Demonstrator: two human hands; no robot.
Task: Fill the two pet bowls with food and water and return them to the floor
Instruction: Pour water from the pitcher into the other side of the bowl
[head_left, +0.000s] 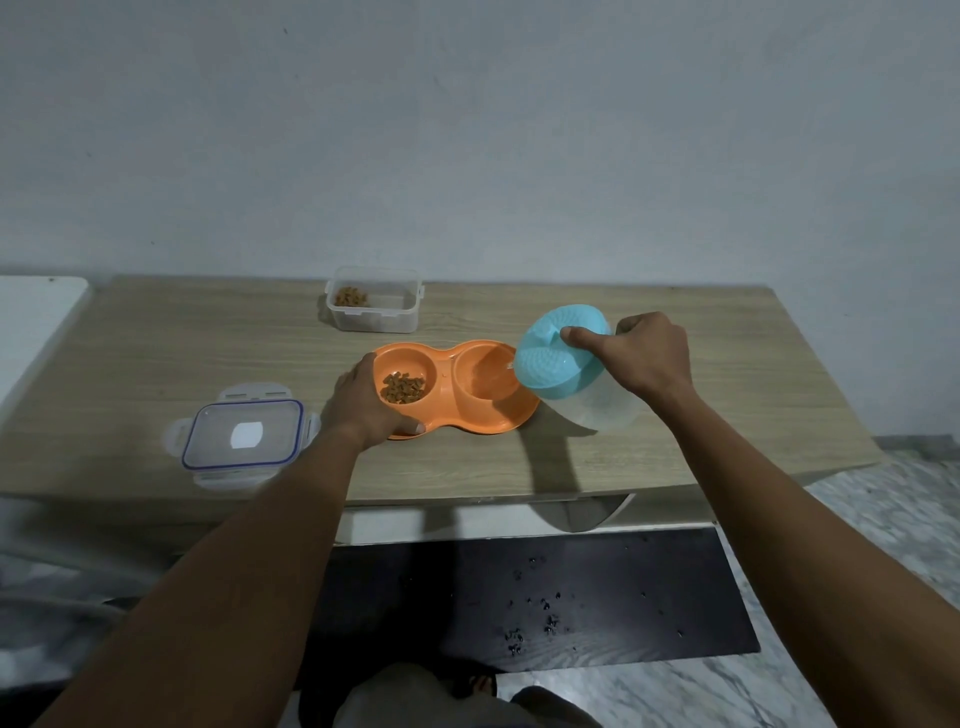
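An orange double pet bowl (445, 410) sits on the wooden table (675, 447). Brown kibble (403, 389) lies in its left well. The right well (485, 382) takes a thin stream of water. My left hand (363, 402) grips the dish's left rim. My right hand (641, 361) holds a clear jug with a turquoise lid (563, 358), tilted left with its spout over the right well and my thumb on the lid.
A clear food container (375, 301) with a little kibble stands at the table's back. Its blue-rimmed lid (243, 441) lies at the front left. A dark mat (545, 597) with scattered crumbs lies on the marble floor below. A white surface (31, 322) adjoins on the left.
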